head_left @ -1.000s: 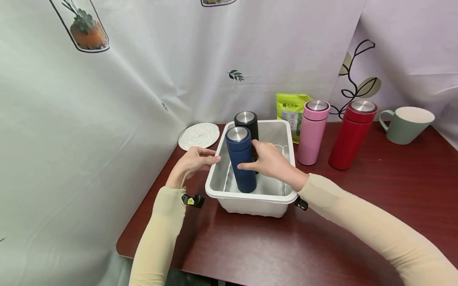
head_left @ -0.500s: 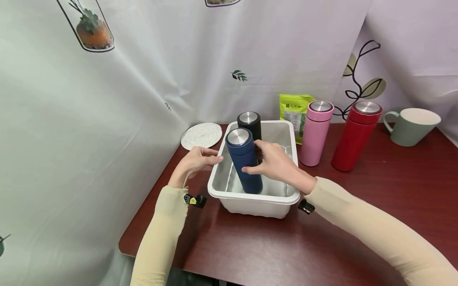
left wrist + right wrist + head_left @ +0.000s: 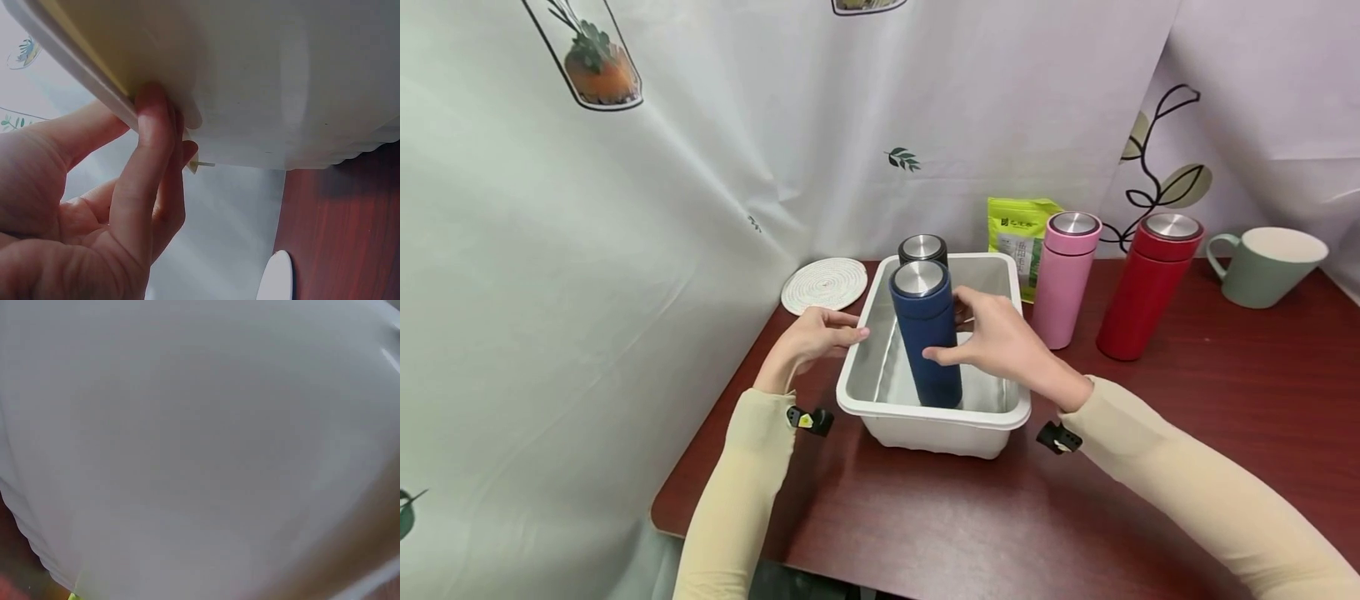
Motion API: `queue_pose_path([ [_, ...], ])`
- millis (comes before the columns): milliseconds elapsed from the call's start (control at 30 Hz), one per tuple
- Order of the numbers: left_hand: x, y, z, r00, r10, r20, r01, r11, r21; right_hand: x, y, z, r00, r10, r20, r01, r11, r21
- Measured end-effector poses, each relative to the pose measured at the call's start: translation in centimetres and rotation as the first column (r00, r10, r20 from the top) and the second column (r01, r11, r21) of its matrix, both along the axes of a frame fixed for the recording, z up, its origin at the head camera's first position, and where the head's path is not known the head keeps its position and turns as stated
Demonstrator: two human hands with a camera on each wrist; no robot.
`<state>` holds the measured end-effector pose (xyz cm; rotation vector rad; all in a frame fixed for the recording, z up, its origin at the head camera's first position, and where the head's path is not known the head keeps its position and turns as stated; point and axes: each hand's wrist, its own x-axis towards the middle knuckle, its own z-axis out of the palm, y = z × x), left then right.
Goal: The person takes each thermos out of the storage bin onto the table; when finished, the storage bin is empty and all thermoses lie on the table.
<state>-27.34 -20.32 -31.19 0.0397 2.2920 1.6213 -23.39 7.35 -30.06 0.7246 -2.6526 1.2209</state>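
My right hand (image 3: 996,336) holds a dark blue thermos bottle (image 3: 931,350) inside a white plastic bin (image 3: 932,433). The thumb lies on the front of the bottle, and the other fingers reach behind it. The bottle leans slightly, with its steel lid up. Right behind it stands a black thermos bottle (image 3: 922,247), mostly hidden. At the bin's left side my left hand (image 3: 808,343) pinches the rim; in the left wrist view its fingers (image 3: 147,156) press the outer wall under the lip. Only the bin's wall (image 3: 187,437) fills the right wrist view.
Right of the bin stand a pink thermos bottle (image 3: 1063,283), a red thermos bottle (image 3: 1147,292) and a green mug (image 3: 1262,275). A green pouch (image 3: 1011,229) leans behind the bin. A round woven mat (image 3: 824,285) lies at the back left of the dark red table (image 3: 917,517).
The blue bottle has moved right inside the bin with my right hand, and it stands more upright than half a second ago. My left hand keeps its place on the rim.
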Motion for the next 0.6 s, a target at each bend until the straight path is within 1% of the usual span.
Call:
queue_pose_path([
  [133, 0.0, 0.0, 0.0, 1.000, -0.008, -0.009, 0.008, 1.000, 0.010, 0.1, 0.9, 0.6, 1.000, -0.014, -0.001, 0.014, 1.000, -0.017],
  [267, 0.0, -0.1, 0.0, 1.000, -0.009, -0.008, 0.009, 1.000, 0.005, 0.4, 1.6, 1.1, 0.999, -0.024, -0.022, 0.023, 0.999, -0.033],
  [400, 0.0, -0.1, 0.1, 1.000, -0.006, -0.006, 0.006, 1.000, 0.003, 0.7, 2.2, 1.6, 0.998, -0.055, -0.041, 0.053, 0.998, -0.045],
  [500, 0.0, 0.0, 0.1, 1.000, -0.007, -0.001, 0.007, 1.000, 0.000, 0.9, 2.6, 2.1, 0.996, -0.079, -0.047, 0.076, 0.995, -0.066],
  [600, 0.0, 0.0, 0.1, 1.000, -0.005, 0.006, 0.005, 1.000, -0.007, 1.0, 3.0, 2.5, 0.995, -0.086, -0.050, 0.081, 0.992, -0.095],
])
